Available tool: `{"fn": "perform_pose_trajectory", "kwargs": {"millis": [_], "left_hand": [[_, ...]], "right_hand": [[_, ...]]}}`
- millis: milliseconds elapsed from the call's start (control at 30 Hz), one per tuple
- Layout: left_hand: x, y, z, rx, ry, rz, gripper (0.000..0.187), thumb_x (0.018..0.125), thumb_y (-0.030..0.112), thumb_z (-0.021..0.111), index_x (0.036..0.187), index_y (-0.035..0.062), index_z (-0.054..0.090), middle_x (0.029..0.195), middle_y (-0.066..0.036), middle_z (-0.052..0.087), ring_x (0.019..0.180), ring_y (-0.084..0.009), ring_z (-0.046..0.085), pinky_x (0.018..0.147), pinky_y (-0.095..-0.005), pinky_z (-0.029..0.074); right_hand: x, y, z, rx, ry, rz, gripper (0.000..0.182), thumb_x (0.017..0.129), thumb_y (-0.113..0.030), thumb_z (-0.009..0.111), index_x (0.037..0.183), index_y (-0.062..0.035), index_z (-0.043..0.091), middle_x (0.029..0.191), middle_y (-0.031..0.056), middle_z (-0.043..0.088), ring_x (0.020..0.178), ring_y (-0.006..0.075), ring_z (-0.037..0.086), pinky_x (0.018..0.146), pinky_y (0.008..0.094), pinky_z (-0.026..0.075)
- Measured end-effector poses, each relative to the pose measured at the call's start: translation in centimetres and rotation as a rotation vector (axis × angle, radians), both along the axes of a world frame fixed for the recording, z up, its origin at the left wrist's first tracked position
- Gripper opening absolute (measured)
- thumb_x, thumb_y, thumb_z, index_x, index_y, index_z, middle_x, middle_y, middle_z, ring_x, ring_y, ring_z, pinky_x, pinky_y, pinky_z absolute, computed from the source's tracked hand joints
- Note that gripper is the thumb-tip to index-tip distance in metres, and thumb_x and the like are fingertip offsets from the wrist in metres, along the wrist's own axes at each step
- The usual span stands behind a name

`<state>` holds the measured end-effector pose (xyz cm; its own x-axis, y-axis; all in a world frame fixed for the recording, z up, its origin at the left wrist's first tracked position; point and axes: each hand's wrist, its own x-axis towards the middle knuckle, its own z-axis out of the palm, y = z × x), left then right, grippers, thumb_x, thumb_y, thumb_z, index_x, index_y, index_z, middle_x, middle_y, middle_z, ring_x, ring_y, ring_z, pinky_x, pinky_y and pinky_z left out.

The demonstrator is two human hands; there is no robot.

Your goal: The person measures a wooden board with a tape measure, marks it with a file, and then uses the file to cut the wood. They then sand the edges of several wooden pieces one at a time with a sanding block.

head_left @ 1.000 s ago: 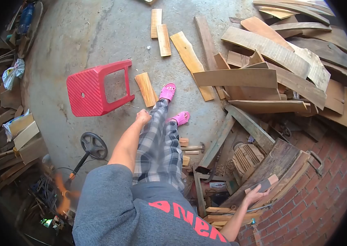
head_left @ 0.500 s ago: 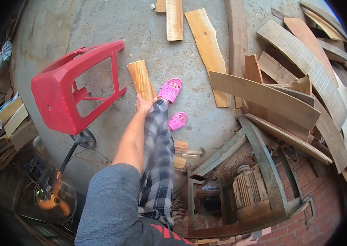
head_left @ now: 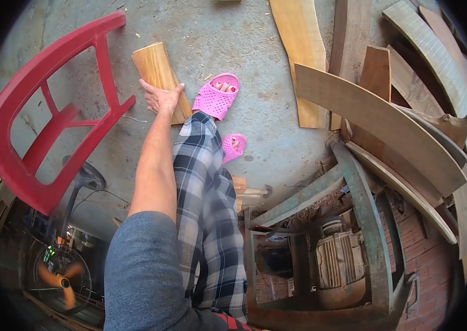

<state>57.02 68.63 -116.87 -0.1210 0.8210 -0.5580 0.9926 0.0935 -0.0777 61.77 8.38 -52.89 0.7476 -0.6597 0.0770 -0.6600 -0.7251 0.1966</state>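
My left hand grips a short wooden board across its width, with the thumb on the right edge and the fingers over the left. The board stands out in front of my left leg, beside a pink sandal, and its lower end is partly hidden by my hand and arm. A red plastic stool is tipped on its side to the left of the hand. My right hand is out of view.
A rusty metal frame with a motor stands at lower right. Curved planks are stacked beyond it. A long board lies on the concrete floor. At lower left is an orange-bladed fan.
My view has shifted, so the stool and board appear nearer and farther left. My left hand has moved up along the board. The right hand, partly visible at the bottom edge before, has left the view.
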Motion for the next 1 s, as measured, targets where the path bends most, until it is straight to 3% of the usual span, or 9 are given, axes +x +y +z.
{"fn": "perform_pose_trajectory", "kwargs": {"millis": [200,333,400,633,667,700,767,967,1000], "left_hand": [[1.4,0.3,0.5,0.029,0.050,-0.014,0.132,0.056,0.038,0.086,0.154,0.0168,0.000,0.131,-0.024,0.042,0.128,-0.0379,0.039,0.108,-0.0548,0.029],[4.8,2.2,6.1,0.001,0.062,-0.124,0.131,0.055,0.038,0.086,0.155,0.0211,0.003,0.133,-0.023,0.041,0.128,-0.0377,0.038,0.107,-0.0540,0.030],[6.5,3.3,9.3,-0.096,0.108,-0.317,0.129,0.054,0.037,0.086,0.155,0.0248,0.006,0.133,-0.021,0.041,0.128,-0.0376,0.038,0.106,-0.0540,0.031],[13.5,4.1,27.4,-0.491,-0.028,-0.549,0.128,0.053,0.041,0.082,0.155,0.0239,0.008,0.140,-0.020,0.037,0.134,-0.0391,0.035,0.111,-0.0551,0.028],[14.1,3.4,30.2,-0.541,-0.071,-0.572,0.127,0.054,0.041,0.082,0.155,0.0234,0.008,0.140,-0.021,0.038,0.135,-0.0401,0.035,0.111,-0.0560,0.028],[14.7,2.7,33.0,-0.593,-0.114,-0.599,0.126,0.054,0.041,0.082,0.155,0.0230,0.009,0.141,-0.021,0.038,0.135,-0.0411,0.034,0.111,-0.0570,0.027],[15.5,0.7,38.5,-0.691,-0.221,-0.689,0.124,0.054,0.042,0.081,0.155,0.0218,0.011,0.140,-0.023,0.039,0.134,-0.0417,0.036,0.110,-0.0578,0.028],[17.6,-7.3,57.2,-0.802,-0.515,-1.096,0.115,0.057,0.033,0.078,0.153,0.0157,0.018,0.131,-0.026,0.045,0.124,-0.0427,0.043,0.105,-0.0469,0.038],[18.1,-8.3,59.8,-0.908,-0.518,-1.118,0.118,0.055,0.036,0.079,0.153,0.0160,0.016,0.131,-0.027,0.043,0.125,-0.0435,0.041,0.107,-0.0517,0.034]], "right_hand": [[0.4,1.8,0.8,-0.083,0.017,0.047,0.064,0.093,-0.027,0.063,0.142,0.0014,0.035,0.137,0.0283,0.044,0.120,0.0402,0.050,0.100,0.0477,0.043],[0.5,2.9,1.6,-0.071,-0.014,0.057,0.064,0.093,-0.027,0.065,0.142,0.0020,0.035,0.136,0.0292,0.044,0.119,0.0408,0.050,0.100,0.0479,0.044],[0.2,3.5,2.0,-0.042,-0.043,0.053,0.065,0.093,-0.027,0.066,0.142,0.0023,0.035,0.136,0.0296,0.044,0.119,0.0411,0.050,0.100,0.0480,0.044],[-0.9,5.0,7.9,0.043,-0.208,0.021,0.066,0.092,-0.026,0.068,0.141,0.0034,0.035,0.134,0.0312,0.045,0.118,0.0421,0.051,0.099,0.0483,0.045],[-1.4,3.6,8.3,-0.114,-0.085,0.233,0.070,0.092,-0.035,0.065,0.138,0.0105,0.039,0.122,0.0351,0.053,0.106,0.0469,0.056,0.091,0.0523,0.045],[-1.4,3.6,8.0,0.075,-0.242,0.236,0.070,0.086,-0.024,0.073,0.139,0.0064,0.038,0.136,0.0331,0.041,0.120,0.0478,0.046,0.100,0.0550,0.040],[-3.2,-0.9,5.6,-0.029,-0.195,0.209,0.061,0.093,-0.025,0.058,0.146,-0.0061,0.034,0.137,0.0263,0.043,0.117,0.0410,0.051,0.099,0.0494,0.042],[-1.3,2.7,6.0,0.039,-0.269,-0.088,0.071,0.092,-0.045,0.061,0.147,-0.0082,0.035,0.134,0.0243,0.051,0.117,0.0423,0.053,0.095,0.0501,0.043],[-1.8,1.7,5.3,0.023,-0.267,-0.085,0.071,0.091,-0.046,0.062,0.146,-0.0091,0.037,0.132,0.0240,0.052,0.116,0.0421,0.054,0.094,0.0500,0.044]]}}
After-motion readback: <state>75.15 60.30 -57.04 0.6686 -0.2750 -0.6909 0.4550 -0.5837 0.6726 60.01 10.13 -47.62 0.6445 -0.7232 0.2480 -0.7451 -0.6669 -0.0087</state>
